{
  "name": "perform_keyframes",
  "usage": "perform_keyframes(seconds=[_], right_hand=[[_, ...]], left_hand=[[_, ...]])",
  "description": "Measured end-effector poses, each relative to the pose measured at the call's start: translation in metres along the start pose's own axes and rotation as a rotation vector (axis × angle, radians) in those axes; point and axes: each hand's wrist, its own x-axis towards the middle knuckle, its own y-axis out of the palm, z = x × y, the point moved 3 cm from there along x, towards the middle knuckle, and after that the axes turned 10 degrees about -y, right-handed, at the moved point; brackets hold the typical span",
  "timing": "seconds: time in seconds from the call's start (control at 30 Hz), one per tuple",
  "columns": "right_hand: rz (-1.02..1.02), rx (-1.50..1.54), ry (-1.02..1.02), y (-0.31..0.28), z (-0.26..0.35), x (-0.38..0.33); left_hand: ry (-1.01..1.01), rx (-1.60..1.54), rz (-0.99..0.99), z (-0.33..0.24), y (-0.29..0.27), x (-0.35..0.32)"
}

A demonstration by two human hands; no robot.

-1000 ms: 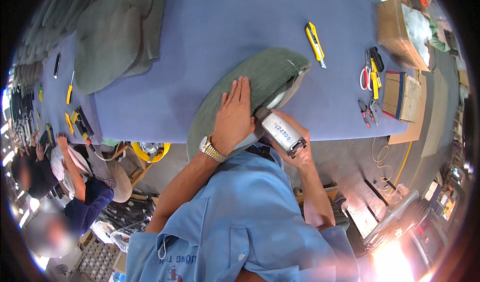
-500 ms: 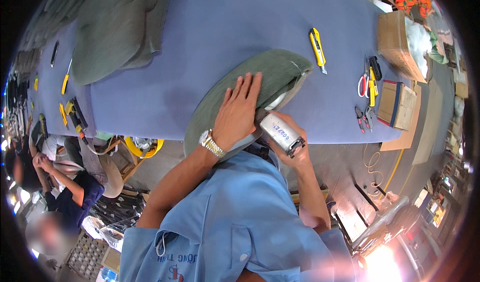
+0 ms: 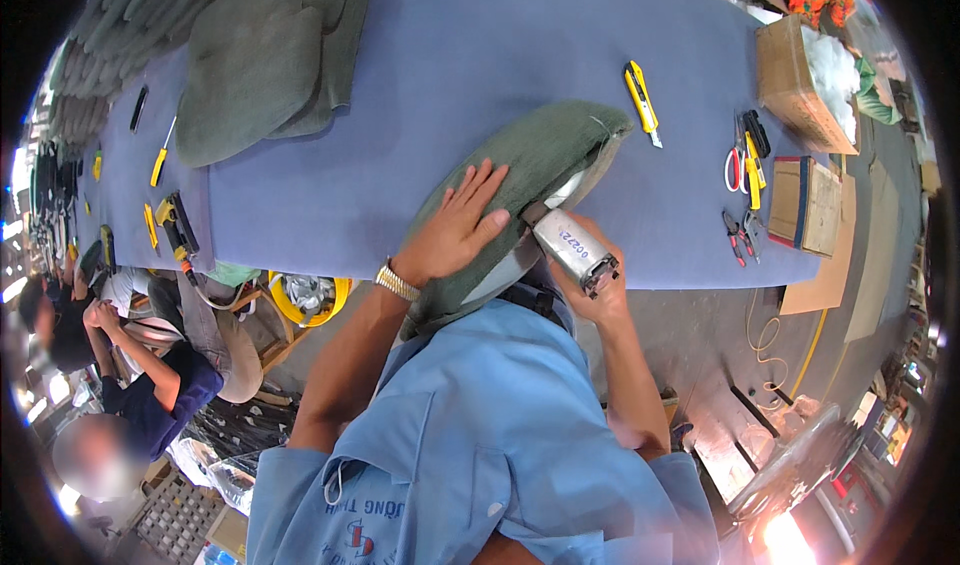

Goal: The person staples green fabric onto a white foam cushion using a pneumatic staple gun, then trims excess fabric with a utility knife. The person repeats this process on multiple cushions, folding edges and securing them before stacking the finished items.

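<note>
A green fabric-covered cushion (image 3: 540, 145) with a curved outline stands tilted at the table's near edge, its pale underside partly showing toward me. My left hand (image 3: 460, 227) lies flat on the green fabric, fingers stretched out and thumb spread, with a metal-band watch (image 3: 398, 281) on the wrist. In my right hand (image 3: 603, 290) is a silver staple gun (image 3: 574, 246), its nose against the cushion's folded edge. The gun's body hides most of the right-hand fingers.
Right of the cushion lie a yellow utility knife (image 3: 642, 103), red-handled scissors (image 3: 735, 168), pliers (image 3: 735, 239) and cardboard boxes (image 3: 790, 90). Green padded pieces (image 3: 250, 80) lie at the far left on the blue table (image 3: 450, 35). A seated person (image 3: 160, 390) is at left, near a yellow bucket (image 3: 340, 305).
My left hand has slid left across the cushion, away from the staple gun, and its thumb now shows. The cushion stands steeper. The whole view has shifted slightly.
</note>
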Motion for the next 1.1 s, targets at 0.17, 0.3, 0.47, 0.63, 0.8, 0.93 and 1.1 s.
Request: perform_keyframes(seconds=[0.17,0.3,0.47,0.63,0.8,0.93,1.1], right_hand=[[-0.017,-0.015,0.005,0.004,0.0,-0.004],[-0.028,0.009,0.013,0.006,-0.007,-0.012],[0.051,0.039,0.066,0.005,-0.008,-0.018],[0.123,0.037,0.05,0.003,0.004,-0.004],[0.109,0.051,0.071,0.004,0.004,0.0],[0.071,0.062,0.012,0.006,0.003,-0.004],[0.114,0.008,-0.03,0.008,0.001,-0.013]], left_hand=[[-0.069,0.174,-0.116,-0.023,0.013,-0.01],[-0.105,0.206,-0.134,-0.028,0.013,-0.011],[-0.11,0.213,-0.143,-0.026,0.012,-0.013],[-0.126,0.213,-0.173,-0.028,0.014,-0.013],[-0.146,0.23,-0.214,-0.029,0.021,-0.011],[-0.133,0.217,-0.218,-0.027,0.019,-0.011],[-0.134,0.226,-0.2,-0.029,0.014,-0.015]])
